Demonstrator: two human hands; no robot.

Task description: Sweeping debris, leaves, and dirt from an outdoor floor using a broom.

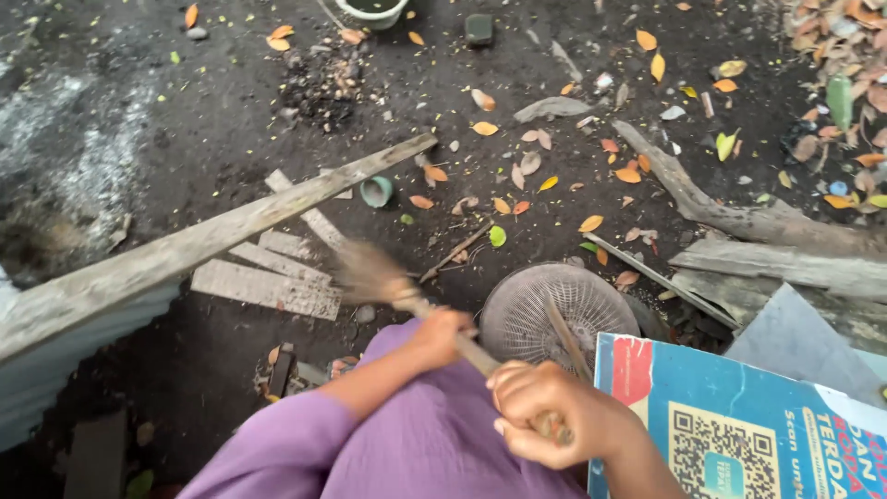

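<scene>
I hold a short stick broom (476,354) with both hands over dark soil. My left hand (437,336), on a purple-sleeved arm, is shut on the handle further down, near the bristles. Close to my body, my right hand (545,411) grips the handle's upper end. The brush head (370,273) is blurred and sits low over the ground beside several pale flat slats (268,282). A round grey mesh fan guard (573,300) lies just right of the broom handle.
A long weathered plank (212,236) runs diagonally at the left above corrugated sheet (55,370). A blue printed board (739,425) and grey boards (785,268) lie at the right. Fallen leaves (591,223), a small green cup (376,191) and a white bucket (371,11) lie further off.
</scene>
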